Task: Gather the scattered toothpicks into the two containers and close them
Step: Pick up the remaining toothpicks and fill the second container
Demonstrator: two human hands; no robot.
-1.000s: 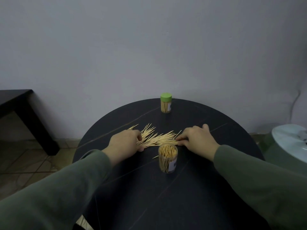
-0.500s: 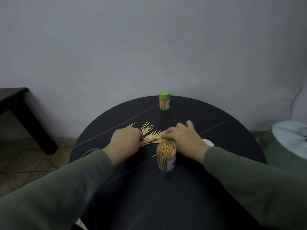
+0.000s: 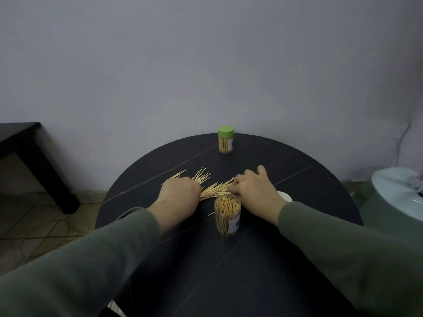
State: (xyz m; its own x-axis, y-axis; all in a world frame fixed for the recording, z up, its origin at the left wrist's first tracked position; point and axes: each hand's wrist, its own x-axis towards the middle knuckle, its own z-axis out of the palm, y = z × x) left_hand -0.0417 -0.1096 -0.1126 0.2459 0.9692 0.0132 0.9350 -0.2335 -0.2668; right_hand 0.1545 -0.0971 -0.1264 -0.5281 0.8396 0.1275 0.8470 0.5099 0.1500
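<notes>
- The left hand [image 3: 178, 193] sits in the middle of the frame with its fingers curled down onto the loose toothpicks [image 3: 211, 187]. Its fingertips are hidden under the hand, so I cannot tell if they pinch any sticks or only press on them.
- The right hand [image 3: 254, 191] is just to the right of the pile. Its fingers are bent, and their tips touch the right end of the loose toothpicks. I cannot tell if they grip any.
- The loose toothpicks lie flat between the two hands, fanned out toward the upper left. A few stick out past the left hand.
- The open container [image 3: 227, 215] stands upright just below the pile, near the right hand's wrist. It has no lid and is full of toothpicks standing on end. One stray stick lies beside its left side.
- A small white round thing [image 3: 286, 196] peeks out behind the right wrist. It is too hidden to say what it is.
- The closed container [image 3: 226, 139] with a green lid stands at the far edge of the round black table [image 3: 229, 259], well apart from the hands.
- Both arms wear green sleeves [image 3: 343, 252].
- A dark side table [image 3: 27, 152] is at the left of the frame. A pale round object [image 3: 398, 197] is at the right edge.
</notes>
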